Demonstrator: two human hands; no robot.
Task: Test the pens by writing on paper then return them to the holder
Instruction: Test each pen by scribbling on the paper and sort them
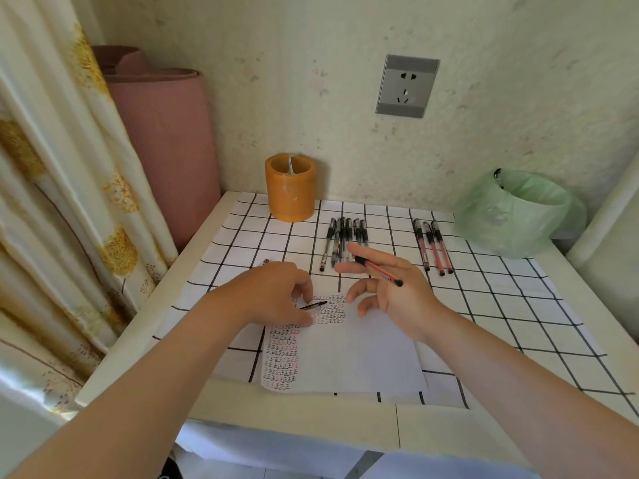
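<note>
A white sheet of paper (356, 354) lies on the checked cloth, its left side and top filled with rows of small written marks. My left hand (276, 292) rests on the paper's top left and pinches a small black pen cap (314, 306). My right hand (390, 292) hovers above the paper's top right, fingers spread, with a red pen (378, 271) held between them. The orange pen holder (291, 186) stands at the back by the wall. Several black pens (342, 242) lie in a row in front of it. Three red pens (432, 245) lie further right.
A bin lined with a green bag (515, 212) sits at the table's back right corner. A pink rolled mat (166, 146) leans behind the table's left side, next to a curtain (58, 202). A wall socket (407, 86) is above the pens.
</note>
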